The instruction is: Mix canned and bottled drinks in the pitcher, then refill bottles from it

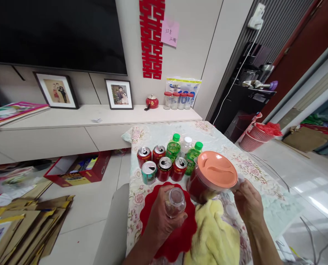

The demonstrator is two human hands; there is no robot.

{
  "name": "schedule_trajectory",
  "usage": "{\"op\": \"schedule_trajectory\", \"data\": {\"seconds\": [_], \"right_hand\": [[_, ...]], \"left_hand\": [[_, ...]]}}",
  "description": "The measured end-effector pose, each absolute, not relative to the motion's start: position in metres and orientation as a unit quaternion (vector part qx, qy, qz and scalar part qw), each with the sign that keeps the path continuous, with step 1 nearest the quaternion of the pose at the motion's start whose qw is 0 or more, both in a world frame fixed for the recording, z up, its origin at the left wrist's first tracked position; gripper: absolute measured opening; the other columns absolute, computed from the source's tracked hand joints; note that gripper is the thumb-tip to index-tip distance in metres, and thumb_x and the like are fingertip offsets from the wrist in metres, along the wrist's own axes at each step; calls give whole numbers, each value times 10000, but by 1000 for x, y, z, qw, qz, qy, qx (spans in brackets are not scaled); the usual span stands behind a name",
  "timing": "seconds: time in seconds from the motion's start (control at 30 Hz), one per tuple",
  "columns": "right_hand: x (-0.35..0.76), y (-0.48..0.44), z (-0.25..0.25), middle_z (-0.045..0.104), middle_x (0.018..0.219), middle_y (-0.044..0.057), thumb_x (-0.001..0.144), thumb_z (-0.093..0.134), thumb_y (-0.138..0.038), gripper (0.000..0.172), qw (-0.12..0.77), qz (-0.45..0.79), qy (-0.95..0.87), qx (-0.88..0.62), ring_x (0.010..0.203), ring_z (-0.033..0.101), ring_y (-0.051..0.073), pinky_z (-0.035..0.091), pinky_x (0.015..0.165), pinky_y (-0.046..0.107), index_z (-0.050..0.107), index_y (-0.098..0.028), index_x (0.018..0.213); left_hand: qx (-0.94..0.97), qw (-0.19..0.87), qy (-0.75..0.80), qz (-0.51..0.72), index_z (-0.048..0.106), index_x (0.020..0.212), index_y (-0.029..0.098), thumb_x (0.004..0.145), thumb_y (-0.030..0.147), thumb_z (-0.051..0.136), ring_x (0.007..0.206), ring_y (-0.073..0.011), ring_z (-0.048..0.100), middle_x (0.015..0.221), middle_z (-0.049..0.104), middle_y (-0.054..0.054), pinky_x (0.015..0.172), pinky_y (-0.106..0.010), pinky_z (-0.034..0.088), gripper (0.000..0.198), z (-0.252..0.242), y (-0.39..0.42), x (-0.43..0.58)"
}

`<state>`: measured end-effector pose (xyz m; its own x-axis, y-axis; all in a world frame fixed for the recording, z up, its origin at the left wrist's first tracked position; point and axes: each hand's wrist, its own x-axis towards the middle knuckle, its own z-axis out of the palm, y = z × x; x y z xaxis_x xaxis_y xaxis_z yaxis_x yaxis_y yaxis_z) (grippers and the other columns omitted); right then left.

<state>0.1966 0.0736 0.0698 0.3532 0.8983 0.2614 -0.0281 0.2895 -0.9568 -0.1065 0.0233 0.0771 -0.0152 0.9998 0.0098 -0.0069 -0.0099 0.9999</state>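
Observation:
My left hand (164, 217) is wrapped round a small clear jar (176, 198) with its round mouth facing up, above a red scalloped mat (150, 206). My right hand (248, 200) grips the handle of a clear pitcher (201, 186) that has an orange lid (217, 169) and dark red contents. The pitcher leans somewhat; whether its base touches the table is hidden. Just below it lies a crumpled yellow cloth (215, 235). Behind the jar stand several red drink cans (164, 169), a teal can (149, 173), two green-capped bottles (173, 146) and a white-capped clear bottle (186, 145).
The table has a floral cloth (252, 163). Against the wall, a low cabinet (109, 117) bears red-lidded jars (177, 101), a red pot (152, 102) and photo frames (119, 94). Flattened cardboard (34, 224) and a red box (78, 173) lie on the floor at left.

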Motion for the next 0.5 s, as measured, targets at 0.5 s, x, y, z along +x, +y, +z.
{"op": "schedule_trajectory", "data": {"seconds": [0.5], "right_hand": [[206,100,46,568,737,-75,1038,708,-345,224,725,355,-440,-394,509,458,33,394,441,150,648,-146,953]], "left_hand": [[506,502,484,508,557,1177,243,594,242,833,885,-240,709,1038,730,-26,781,-354,601,645,73,25,-105]]}}
